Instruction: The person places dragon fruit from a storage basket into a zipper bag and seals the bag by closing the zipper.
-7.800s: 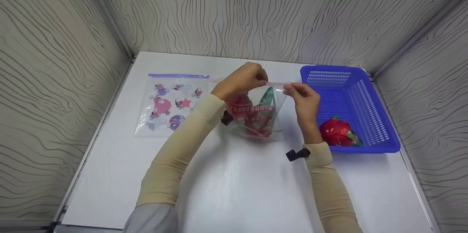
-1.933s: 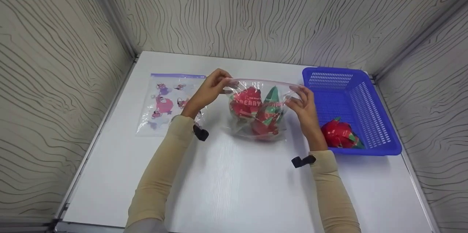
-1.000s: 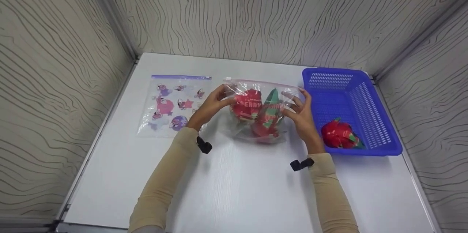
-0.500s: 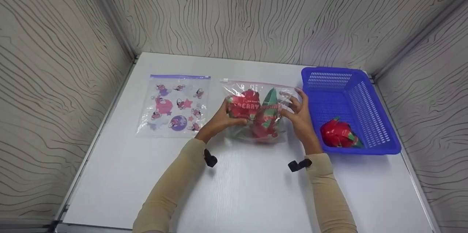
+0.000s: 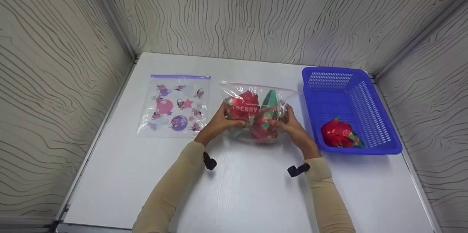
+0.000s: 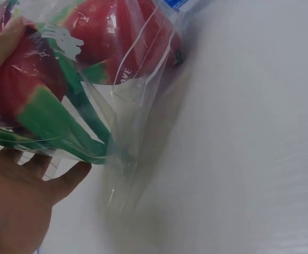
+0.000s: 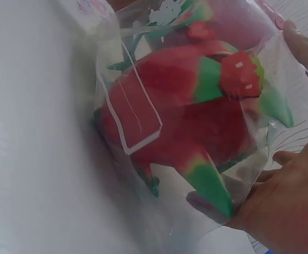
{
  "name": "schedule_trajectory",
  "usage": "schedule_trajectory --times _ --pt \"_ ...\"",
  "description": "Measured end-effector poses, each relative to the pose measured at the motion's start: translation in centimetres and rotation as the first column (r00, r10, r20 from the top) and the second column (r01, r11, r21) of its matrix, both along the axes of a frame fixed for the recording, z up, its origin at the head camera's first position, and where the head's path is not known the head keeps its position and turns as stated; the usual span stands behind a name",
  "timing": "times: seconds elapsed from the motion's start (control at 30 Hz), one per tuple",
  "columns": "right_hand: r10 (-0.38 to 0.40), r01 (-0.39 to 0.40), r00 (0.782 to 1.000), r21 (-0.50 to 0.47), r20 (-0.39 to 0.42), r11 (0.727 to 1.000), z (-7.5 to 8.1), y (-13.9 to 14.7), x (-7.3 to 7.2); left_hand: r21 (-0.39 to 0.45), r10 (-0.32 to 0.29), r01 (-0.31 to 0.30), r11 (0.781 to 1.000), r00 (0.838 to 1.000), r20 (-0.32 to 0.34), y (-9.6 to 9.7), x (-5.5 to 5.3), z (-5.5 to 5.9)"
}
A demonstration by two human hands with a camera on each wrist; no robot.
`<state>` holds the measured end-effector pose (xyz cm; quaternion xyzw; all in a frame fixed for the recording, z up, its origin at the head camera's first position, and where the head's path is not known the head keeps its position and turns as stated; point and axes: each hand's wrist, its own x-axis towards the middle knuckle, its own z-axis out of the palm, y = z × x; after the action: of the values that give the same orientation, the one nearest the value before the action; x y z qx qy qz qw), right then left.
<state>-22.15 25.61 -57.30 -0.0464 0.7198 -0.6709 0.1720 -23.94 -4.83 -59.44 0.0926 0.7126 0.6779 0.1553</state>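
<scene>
Two red dragon fruits with green tips, one on the left [image 5: 245, 102] and one on the right [image 5: 260, 129], are inside a clear zip bag [image 5: 291, 97] with pink lettering. A pink zip strip runs along the bag's top, its white slider [image 5: 223, 82] at the left end. My left hand [image 5: 218, 122] grips the bag's left side round a fruit, thumb in front. The right side is gripped by my right hand [image 5: 293, 129], thumb in front and fingers behind. In the right wrist view a fruit [image 7: 170, 116] shows through the plastic beside the right hand [image 7: 286, 196].
To the right stands a blue perforated basket [image 5: 382, 149] with another dragon fruit [image 5: 337, 133] near its front left corner. A flat clear bag [image 5: 145, 117] with a purple zip strip and cartoon prints lies left of the hands on the white table [image 5: 234, 196].
From pinching the zip strip, my hands have moved down to the bag's sides. The left took its grip first; the right has since come lower and closed round its side. The slider shows at the left end.
</scene>
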Motion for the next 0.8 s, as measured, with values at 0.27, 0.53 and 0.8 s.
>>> schedule_trajectory --times 0.27,0.53,0.8 --pt "0.071 -0.07 0.997 0.096 -0.014 0.993 -1.3 0.1 0.3 0.021 0.028 -0.028 0.999 1.0 0.005 0.6 0.1 -0.4" --pt "-0.015 0.018 0.999 0.101 -0.033 0.995 -1.7 -0.2 0.4 0.013 0.066 -0.066 0.998 0.998 -0.021 0.9 -0.2 -0.2" --pt "-0.025 0.028 0.999 0.088 -0.039 0.996 -1.8 -0.6 0.6 0.037 0.108 -0.109 0.993 0.994 0.03 0.7 0.0 -0.1"
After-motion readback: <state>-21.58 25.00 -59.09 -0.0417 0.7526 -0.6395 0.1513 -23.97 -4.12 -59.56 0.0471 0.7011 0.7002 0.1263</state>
